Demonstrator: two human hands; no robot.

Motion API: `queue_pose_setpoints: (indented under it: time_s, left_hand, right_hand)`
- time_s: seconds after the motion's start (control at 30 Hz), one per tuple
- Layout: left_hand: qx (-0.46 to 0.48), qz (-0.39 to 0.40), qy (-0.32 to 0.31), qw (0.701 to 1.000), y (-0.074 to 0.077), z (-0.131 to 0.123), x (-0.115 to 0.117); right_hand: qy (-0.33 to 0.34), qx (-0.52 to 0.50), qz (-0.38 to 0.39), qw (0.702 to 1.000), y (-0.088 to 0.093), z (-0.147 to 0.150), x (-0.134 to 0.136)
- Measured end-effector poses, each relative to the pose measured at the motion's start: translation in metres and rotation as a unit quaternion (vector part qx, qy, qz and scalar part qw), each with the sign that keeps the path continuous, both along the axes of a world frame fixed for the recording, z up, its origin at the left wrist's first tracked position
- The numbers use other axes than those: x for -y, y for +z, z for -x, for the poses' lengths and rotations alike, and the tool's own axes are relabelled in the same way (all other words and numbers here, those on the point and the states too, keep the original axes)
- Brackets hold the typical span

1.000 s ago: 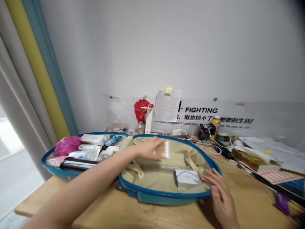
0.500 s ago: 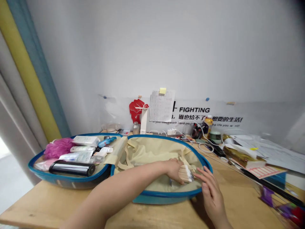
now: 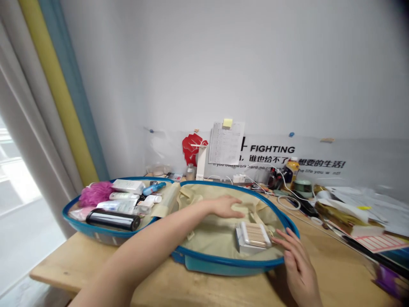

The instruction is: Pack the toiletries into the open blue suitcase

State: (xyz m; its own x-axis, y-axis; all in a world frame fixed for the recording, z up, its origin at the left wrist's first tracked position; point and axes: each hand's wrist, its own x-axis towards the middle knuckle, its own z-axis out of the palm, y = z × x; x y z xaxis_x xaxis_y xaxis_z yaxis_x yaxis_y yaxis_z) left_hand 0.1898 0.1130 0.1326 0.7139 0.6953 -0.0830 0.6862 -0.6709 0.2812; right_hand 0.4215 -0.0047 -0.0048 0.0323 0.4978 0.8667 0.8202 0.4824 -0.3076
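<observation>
A blue suitcase (image 3: 223,265) lies unfolded on the table, its two halves side by side. In the right half, over the beige lining, a clear box of cotton swabs (image 3: 255,235) rests on a white box (image 3: 243,246) near the front right. My left hand (image 3: 226,207) hovers over that half, just behind the swab box, fingers stretched and holding nothing. At the right rim, my right hand (image 3: 298,265) is open, fingertips close to the swab box; whether they touch the rim I cannot tell.
The left half holds a pink bath puff (image 3: 96,194), a black cylinder (image 3: 113,219), a white carton (image 3: 128,186), a blue bottle (image 3: 154,188) and several tubes. Cables, a yellow-capped bottle (image 3: 291,168) and papers (image 3: 354,204) crowd the table's back right. A curtain (image 3: 60,106) hangs left.
My left hand has let go of the swab box and moved back and up from it. The box stays in the right half. My right hand has stayed by the rim; the view has shifted left.
</observation>
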Motion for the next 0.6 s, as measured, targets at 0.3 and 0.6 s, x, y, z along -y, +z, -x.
queue_pose_setpoints:
  time_s: [0.3,0.6]
  left_hand:
    - [-0.1,-0.177,0.344,0.917,0.014,0.226,-0.04]
    - [-0.213,-0.186,0.417,0.864,-0.013,0.321,-0.038]
  right_hand:
    - [0.003,-0.013,0.001,1.0,-0.002,-0.001,-0.003]
    - [0.001,0.003,-0.009,1.0,-0.001,-0.002,-0.003]
